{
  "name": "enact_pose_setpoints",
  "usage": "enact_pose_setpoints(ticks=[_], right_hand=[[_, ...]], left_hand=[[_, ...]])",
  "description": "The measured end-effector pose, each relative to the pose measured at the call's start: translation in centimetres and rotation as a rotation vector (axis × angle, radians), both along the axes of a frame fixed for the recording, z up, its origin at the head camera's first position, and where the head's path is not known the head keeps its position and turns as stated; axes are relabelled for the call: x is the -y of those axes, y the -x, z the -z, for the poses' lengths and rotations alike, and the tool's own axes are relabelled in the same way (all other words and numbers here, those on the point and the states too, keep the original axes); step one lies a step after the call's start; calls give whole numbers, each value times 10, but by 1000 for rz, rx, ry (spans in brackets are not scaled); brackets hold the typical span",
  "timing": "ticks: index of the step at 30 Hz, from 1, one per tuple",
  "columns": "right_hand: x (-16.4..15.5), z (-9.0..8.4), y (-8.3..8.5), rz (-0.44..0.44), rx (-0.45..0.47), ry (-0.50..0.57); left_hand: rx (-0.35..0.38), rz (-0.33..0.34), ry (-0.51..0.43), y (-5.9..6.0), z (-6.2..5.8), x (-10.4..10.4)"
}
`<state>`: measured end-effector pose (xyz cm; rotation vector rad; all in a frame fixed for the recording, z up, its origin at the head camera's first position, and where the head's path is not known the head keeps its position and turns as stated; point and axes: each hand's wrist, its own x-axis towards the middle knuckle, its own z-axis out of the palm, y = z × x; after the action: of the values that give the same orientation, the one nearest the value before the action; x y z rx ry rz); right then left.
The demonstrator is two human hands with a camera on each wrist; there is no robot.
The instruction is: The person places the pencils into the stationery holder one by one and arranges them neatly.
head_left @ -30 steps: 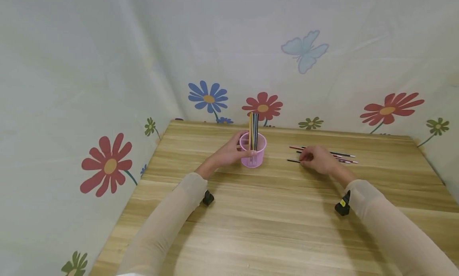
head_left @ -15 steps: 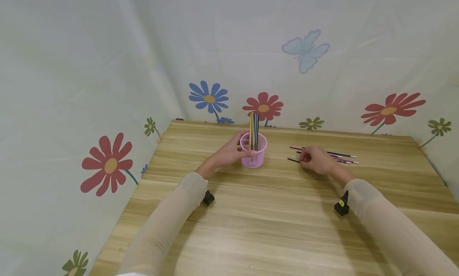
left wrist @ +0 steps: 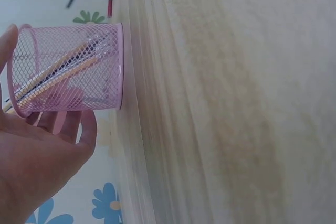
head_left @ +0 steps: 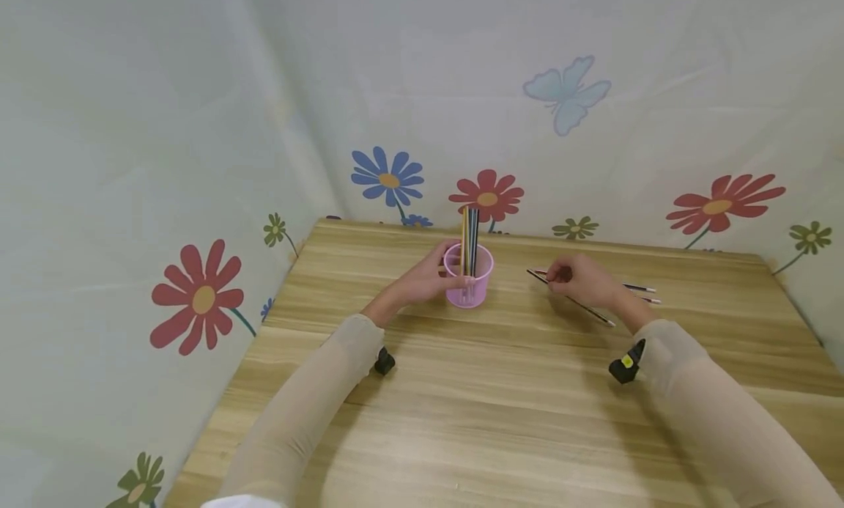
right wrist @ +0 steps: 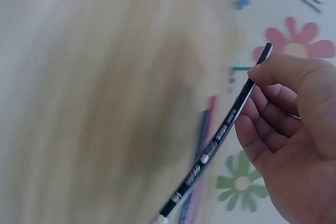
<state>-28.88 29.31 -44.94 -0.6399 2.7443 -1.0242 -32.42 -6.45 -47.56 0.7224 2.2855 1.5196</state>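
A pink mesh cup (head_left: 467, 282) stands on the wooden table (head_left: 501, 391) with several pencils (head_left: 469, 240) upright in it. My left hand (head_left: 428, 279) grips the cup's left side; the left wrist view shows the cup (left wrist: 68, 69) and my fingers (left wrist: 84, 129) curled round it. My right hand (head_left: 583, 281) pinches a black pencil (head_left: 580, 303) near one end and holds it lifted above the table. The right wrist view shows the black pencil (right wrist: 220, 140) between thumb and fingers (right wrist: 273, 124).
More loose pencils (head_left: 638, 291) lie on the table behind my right hand. A cloth with printed flowers (head_left: 486, 194) hangs close behind and to the left. Small black camera units (head_left: 624, 365) sit at both wrists.
My right hand has picked one black pencil up from the loose group and lifted it toward the cup. The left hand keeps its hold on the cup.
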Motion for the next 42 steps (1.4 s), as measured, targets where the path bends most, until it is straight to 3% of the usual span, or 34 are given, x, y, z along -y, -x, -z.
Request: enact_pose_setpoints(ticks=[8, 15, 22, 32, 42], right_hand=[[17, -43, 6, 103, -120, 168], [40, -75, 9, 205, -84, 304], [70, -97, 9, 262, -70, 527], [103, -96, 25, 360, -163, 744], [118, -71, 26, 340, -105, 669]], left_hand=[[-14, 2, -12, 0, -1, -1], [-21, -3, -13, -4, -2, -2], [-19, 5, -13, -3, -3, -2], [-15, 10, -12, -2, -4, -2], [0, 17, -19, -1, -3, -2]])
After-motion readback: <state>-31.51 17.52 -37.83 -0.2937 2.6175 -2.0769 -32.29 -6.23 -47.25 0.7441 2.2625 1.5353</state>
